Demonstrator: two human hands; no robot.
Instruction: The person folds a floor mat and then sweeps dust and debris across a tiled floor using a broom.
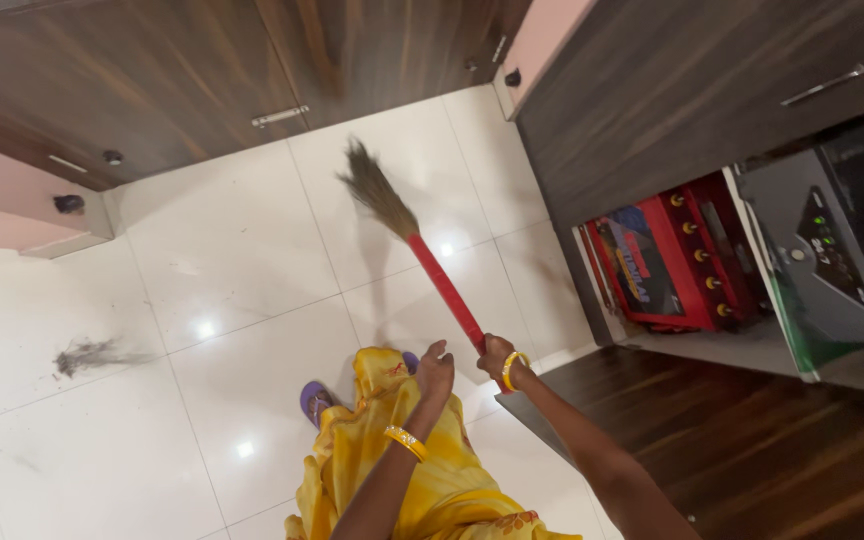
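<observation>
White glossy tiled floor (252, 300): grey dust pile (87, 355) well left of the fingers; purple slipper (314, 400) just below-left.

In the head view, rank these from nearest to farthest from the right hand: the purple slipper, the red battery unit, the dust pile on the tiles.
From the right hand, which grips the broom:
1. Purple slipper, on the tiles to its left, beside the yellow garment.
2. Red battery unit, to its right, under the dark cabinet.
3. Dust pile, far left on the white tiles.
</observation>
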